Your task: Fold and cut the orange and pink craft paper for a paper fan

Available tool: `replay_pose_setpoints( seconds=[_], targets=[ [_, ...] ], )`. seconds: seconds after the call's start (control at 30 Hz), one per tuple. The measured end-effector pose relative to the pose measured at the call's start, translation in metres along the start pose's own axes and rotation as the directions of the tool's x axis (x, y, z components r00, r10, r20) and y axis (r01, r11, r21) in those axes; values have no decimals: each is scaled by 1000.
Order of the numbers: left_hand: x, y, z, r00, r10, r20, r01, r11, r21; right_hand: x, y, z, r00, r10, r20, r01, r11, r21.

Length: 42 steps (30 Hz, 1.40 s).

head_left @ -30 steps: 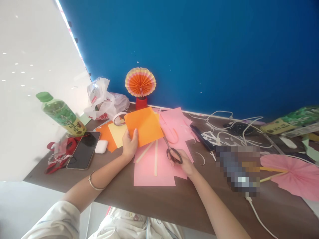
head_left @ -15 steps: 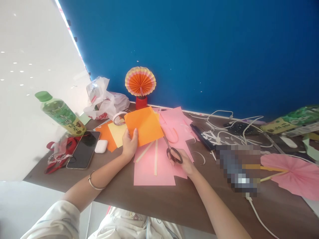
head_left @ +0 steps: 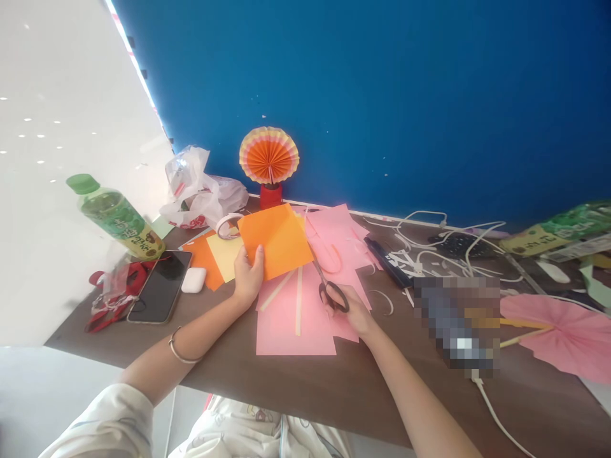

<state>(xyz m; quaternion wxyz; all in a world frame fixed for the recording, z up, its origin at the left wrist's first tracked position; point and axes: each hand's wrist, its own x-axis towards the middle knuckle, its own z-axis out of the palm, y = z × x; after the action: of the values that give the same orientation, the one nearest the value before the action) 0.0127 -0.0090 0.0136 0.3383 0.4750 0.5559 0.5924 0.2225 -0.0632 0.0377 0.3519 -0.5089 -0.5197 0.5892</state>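
Spanning the background is a blue wall (head_left: 372, 95), and in front of it stands a dark brown counter (head_left: 214, 356) strewn with craft paper. Overlapping pink sheets (head_left: 286, 331) lie at its middle; a pleated pink fan (head_left: 563, 334) sits near the right edge, and a white plastic bag (head_left: 222, 197) rests toward the back left. A green-capped drink bottle (head_left: 121, 219) stands left of the bag, with a black-screened smartphone (head_left: 162, 286) flat just in front of it.

The orange sheet (head_left: 277, 242) is raised over the pink ones, tilted, pinched near its lower left corner by the left hand (head_left: 248, 278), thumb across the front face. The right hand (head_left: 352, 310) is curled narrowly around the dark handles of the scissors (head_left: 326, 281). Their long axis runs from that grip up and leftward, so the tips reach the sheet's lower right corner — whether the blades straddle its edge or merely lie beside it, I cannot tell. The paper is thus up and to the left of the right hand, the left hand being nearer to it.

Smaller still are a round pleated fan (head_left: 270, 154) on a red base, a white earbud case (head_left: 193, 280) beside the phone and pale yellow strips (head_left: 298, 302) on the pink paper. The bottle's label carries slanted lettering, and the bag some red print — neither legible; no brand can be read.
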Motion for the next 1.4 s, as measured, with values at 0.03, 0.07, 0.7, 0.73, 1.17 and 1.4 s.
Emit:
replay_pose_setpoints(
  seconds=[0.03,0.07,0.7,0.73,1.17,1.4],
  targets=[
    [0,0,0,1000,3,-2,-3,1000,6,0,0,0,1000,-2,0,2,1000,1],
    [1,0,0,1000,6,-1,-6,1000,11,0,0,0,1000,-5,0,5,1000,3],
    [4,0,-2,999,20,-37,-18,999,51,3,7,-3,1000,-14,7,15,1000,-14],
    [4,0,-2,999,23,-41,-20,998,55,3,7,-3,1000,-13,7,13,1000,-14],
    [4,0,-3,1000,18,-24,-16,997,71,4,13,-5,1000,-14,6,14,1000,-19],
    [4,-1,-4,999,22,-35,-18,993,113,5,15,-5,1000,-14,2,14,1000,-17]
  ],
)
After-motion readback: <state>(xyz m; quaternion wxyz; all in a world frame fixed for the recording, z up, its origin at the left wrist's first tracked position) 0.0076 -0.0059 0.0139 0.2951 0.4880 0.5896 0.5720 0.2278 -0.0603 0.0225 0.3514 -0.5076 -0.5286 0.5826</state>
